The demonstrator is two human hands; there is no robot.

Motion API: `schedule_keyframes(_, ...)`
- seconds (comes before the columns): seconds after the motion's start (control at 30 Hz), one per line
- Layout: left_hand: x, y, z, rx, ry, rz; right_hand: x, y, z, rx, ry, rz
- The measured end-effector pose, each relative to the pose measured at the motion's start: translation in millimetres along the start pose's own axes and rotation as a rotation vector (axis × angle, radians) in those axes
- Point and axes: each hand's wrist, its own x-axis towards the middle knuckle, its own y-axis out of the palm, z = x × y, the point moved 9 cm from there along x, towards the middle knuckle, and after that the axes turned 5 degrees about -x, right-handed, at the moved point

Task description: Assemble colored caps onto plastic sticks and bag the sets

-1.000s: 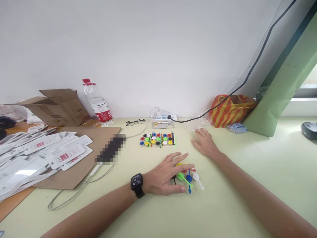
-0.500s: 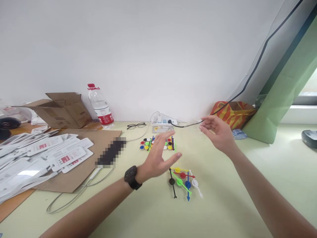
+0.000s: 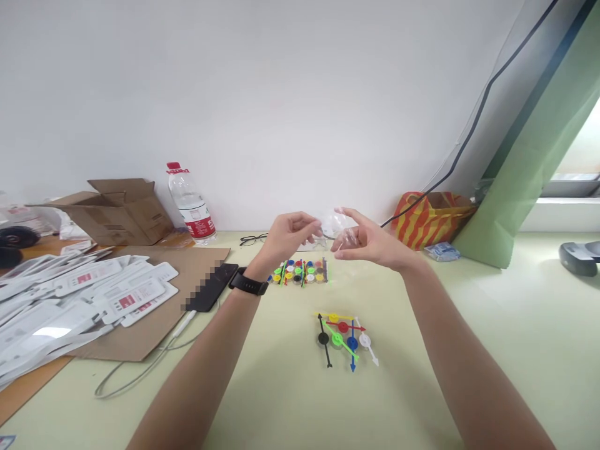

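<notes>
Both of my hands are raised above the table and meet at a small clear plastic bag (image 3: 335,226). My left hand (image 3: 287,235), with a black watch on its wrist, pinches the bag's left side. My right hand (image 3: 368,242) pinches its right side. Below them on the table lies a loose bunch of coloured plastic discs with pointed stems (image 3: 344,337). Farther back sits a packed row of the same coloured pieces (image 3: 300,272).
A black phone (image 3: 210,287) on a cable lies on brown cardboard (image 3: 154,319), with a heap of white flat packets (image 3: 70,300) to the left. Along the wall stand an open carton (image 3: 117,209), a water bottle (image 3: 190,203), glasses (image 3: 253,239), a striped bag (image 3: 434,219) and a green bag (image 3: 529,181).
My left hand lifted off the loose coloured pieces and my right hand rose from the table. Both came together in the air, pinching the clear bag.
</notes>
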Motion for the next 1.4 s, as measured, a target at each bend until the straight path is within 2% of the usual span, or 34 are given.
schedule_keyframes(0.07, 2, -15.7, 9, -0.121, -0.011, -0.112, 2, 7, -7, 0.038, 0.013, 0.064)
schedule_keyframes(0.1, 3, -22.8, 13, -0.161, -0.015, -0.151, 3, 5, -9, 0.035, 0.011, 0.055)
schedule_keyframes(0.2, 6, -40.5, 23, -0.145, -0.063, -0.186, 7, -17, -16, -0.009, 0.002, -0.081)
schedule_keyframes(0.3, 4, -55.8, 31, -0.029, -0.157, -0.152, 4, -46, -21, 0.015, -0.009, -0.229)
schedule_keyframes(0.37, 1, -57.0, 31, 0.081, -0.195, -0.043, 0, -60, -22, 0.03, -0.015, -0.304)
schedule_keyframes(0.43, -4, -44.6, 31, 0.128, -0.21, 0.173, -4, -67, -20, 0.012, -0.012, -0.336)
schedule_keyframes(0.5, -8, -36.4, 27, 0.081, -0.182, 0.282, -5, -64, -15, -0.015, -0.018, -0.305)
schedule_keyframes(0.6, -6, -29.6, 18, -0.16, -0.121, 0.292, -5, -45, -2, -0.028, -0.056, -0.177)
schedule_keyframes(0.67, -6, -18.3, 12, -0.264, -0.102, 0.34, -4, -31, 7, -0.02, -0.079, -0.091)
schedule_keyframes(0.73, -9, -4.1, 6, -0.202, -0.083, 0.402, -3, -20, 14, -0.035, -0.089, -0.041)
schedule_keyframes(0.83, -15, 14.0, -3, 0.016, -0.076, 0.454, -2, -12, 20, -0.118, -0.079, -0.043)
schedule_keyframes(0.9, -18, 20.1, -9, 0.054, -0.085, 0.444, -2, -9, 22, -0.158, -0.067, -0.058)
schedule_keyframes(1.1, -16, 16.2, -19, 0.011, -0.047, 0.354, -5, -3, 29, -0.044, -0.074, -0.018)
schedule_keyframes(1.27, -17, 11.5, -19, 0.028, -0.031, 0.368, -10, 7, 31, 0.11, -0.055, 0.145)
schedule_keyframes(1.4, -17, 7.1, -21, -0.01, -0.016, 0.364, -8, 6, 25, 0.153, -0.031, 0.151)
